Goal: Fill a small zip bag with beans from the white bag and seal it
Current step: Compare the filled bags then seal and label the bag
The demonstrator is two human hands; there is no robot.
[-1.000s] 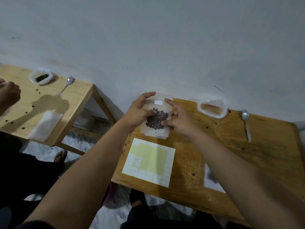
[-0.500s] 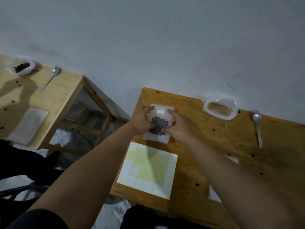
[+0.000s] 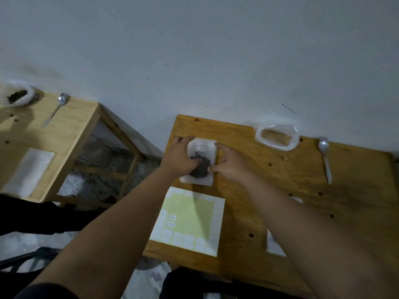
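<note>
The small zip bag (image 3: 201, 160), clear with a white label and a clump of dark beans inside, lies flat on a white stack of bags (image 3: 205, 181) at the far left of the wooden table (image 3: 269, 190). My left hand (image 3: 178, 157) grips the bag's left edge, thumb on the beans. Along its right edge, my right hand (image 3: 228, 164) pinches it, thumb tip touching the beans. The white bag (image 3: 277, 137) stands open with a rolled rim at the table's back; no beans show inside it.
A plastic spoon (image 3: 325, 156) lies to the right of the white bag. A yellow sheet of white labels (image 3: 190, 221) sits near the front edge. A second table (image 3: 71, 130) at the left holds another bean bag (image 3: 16, 97), a spoon (image 3: 57, 108) and white bags (image 3: 30, 169).
The zip bag was held up in both hands; it has come down and now lies flat on the white stack, with both hands still on its edges.
</note>
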